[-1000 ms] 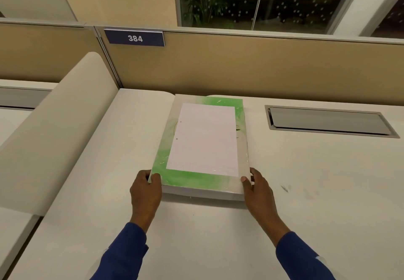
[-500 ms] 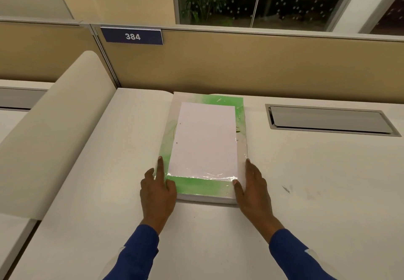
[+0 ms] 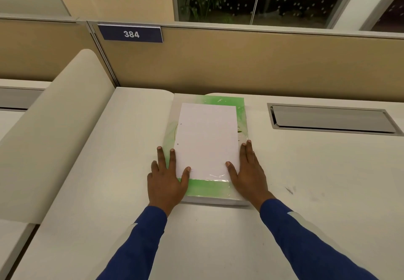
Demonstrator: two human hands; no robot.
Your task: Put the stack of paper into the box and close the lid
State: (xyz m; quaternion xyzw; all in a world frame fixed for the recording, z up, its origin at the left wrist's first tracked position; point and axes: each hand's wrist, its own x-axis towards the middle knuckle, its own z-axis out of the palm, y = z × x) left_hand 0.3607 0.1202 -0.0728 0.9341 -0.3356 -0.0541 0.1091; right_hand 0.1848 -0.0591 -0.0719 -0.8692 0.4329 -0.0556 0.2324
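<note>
A flat box [image 3: 207, 189] with a green and white glossy top lies on the white desk [image 3: 218, 240], long side pointing away from me. A white rectangle of paper [image 3: 206, 139] with small punch holes shows on its top; whether it lies on the lid or under a clear film, I cannot tell. The lid looks down flat. My left hand [image 3: 167, 181] rests palm down on the near left corner, fingers spread. My right hand [image 3: 249, 177] lies flat along the near right edge. Neither hand grips anything.
A grey metal cable hatch [image 3: 332, 119] is set into the desk to the right of the box. A tan partition [image 3: 240, 65] with a blue plate reading 384 [image 3: 131, 33] closes the far side. A curved cream divider [image 3: 54, 126] rises along the left.
Both hands have left the box's near corners and slid forward onto its top, now lying flat with fingers stretched out. The box's near end has settled flat on the desk.
</note>
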